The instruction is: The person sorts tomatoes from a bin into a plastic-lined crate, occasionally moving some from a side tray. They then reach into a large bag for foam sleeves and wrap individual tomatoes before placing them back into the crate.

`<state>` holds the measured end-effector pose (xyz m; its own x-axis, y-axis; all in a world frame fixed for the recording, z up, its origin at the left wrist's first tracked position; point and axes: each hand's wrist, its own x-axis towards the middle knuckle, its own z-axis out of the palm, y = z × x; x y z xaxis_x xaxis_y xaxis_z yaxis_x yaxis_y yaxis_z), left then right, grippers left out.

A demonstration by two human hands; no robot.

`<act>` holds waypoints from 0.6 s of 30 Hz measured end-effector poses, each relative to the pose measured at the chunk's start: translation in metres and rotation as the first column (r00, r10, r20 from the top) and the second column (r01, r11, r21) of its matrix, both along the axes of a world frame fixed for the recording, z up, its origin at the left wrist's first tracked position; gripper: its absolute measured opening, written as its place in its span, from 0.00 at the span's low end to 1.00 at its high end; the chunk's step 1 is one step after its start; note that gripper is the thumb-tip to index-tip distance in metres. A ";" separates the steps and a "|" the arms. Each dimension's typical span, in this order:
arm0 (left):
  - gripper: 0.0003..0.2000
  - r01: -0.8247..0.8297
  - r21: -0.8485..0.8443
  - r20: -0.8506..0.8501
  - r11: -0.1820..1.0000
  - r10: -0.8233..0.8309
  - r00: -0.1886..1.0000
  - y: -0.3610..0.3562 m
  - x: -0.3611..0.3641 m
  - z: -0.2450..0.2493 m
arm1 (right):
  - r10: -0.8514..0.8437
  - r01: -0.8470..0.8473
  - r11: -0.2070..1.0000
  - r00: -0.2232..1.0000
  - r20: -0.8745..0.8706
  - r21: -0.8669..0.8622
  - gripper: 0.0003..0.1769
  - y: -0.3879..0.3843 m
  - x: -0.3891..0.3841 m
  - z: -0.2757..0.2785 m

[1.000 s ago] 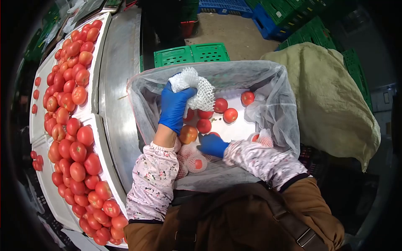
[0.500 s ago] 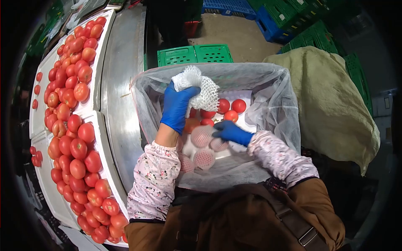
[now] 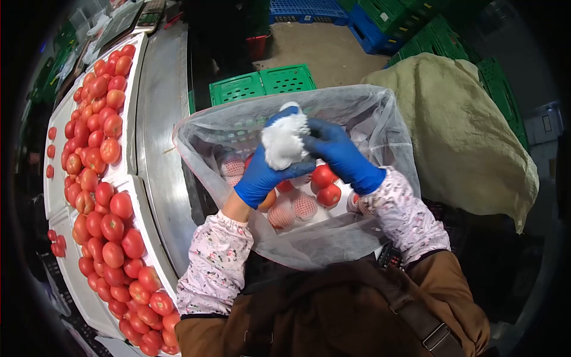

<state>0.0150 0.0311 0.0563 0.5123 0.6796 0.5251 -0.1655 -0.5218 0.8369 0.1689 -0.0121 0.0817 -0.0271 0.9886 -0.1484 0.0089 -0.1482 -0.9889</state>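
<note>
Above the plastic-lined box [image 3: 370,113], both gloved hands are closed on a wad of white foam nets [image 3: 284,141]. The left hand [image 3: 262,175] cups it from below and the right hand [image 3: 340,153] pinches its side. The wad looks light, soft and springy, likely best taken by a loose edge.

Glossy tomatoes [image 3: 102,225], probably foam netting [image 3: 284,141], shiny metal counter [image 3: 156,119].

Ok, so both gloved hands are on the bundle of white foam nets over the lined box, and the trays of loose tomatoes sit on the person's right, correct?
No. The head view shows the trays of loose tomatoes on the person's left, not right. The rest holds: left hand and right hand are on the bundle of white foam nets over the lined box.
</note>
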 end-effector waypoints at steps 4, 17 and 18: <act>0.25 -0.073 0.510 -0.269 0.857 0.240 0.933 0.019 -0.013 -0.010 | 0.083 -0.128 0.986 0.929 -0.361 -0.102 0.18 0.005 0.009 -0.008; 0.24 -0.145 -0.664 0.168 0.733 0.335 0.927 0.024 -0.026 -0.028 | 0.276 -0.569 0.813 0.188 0.943 -0.125 0.28 -0.096 -0.006 -0.181; 0.24 -0.143 -0.665 0.170 0.733 0.335 0.927 0.024 -0.025 -0.028 | 0.223 -0.555 0.830 0.231 0.947 -0.060 0.25 -0.097 -0.005 -0.185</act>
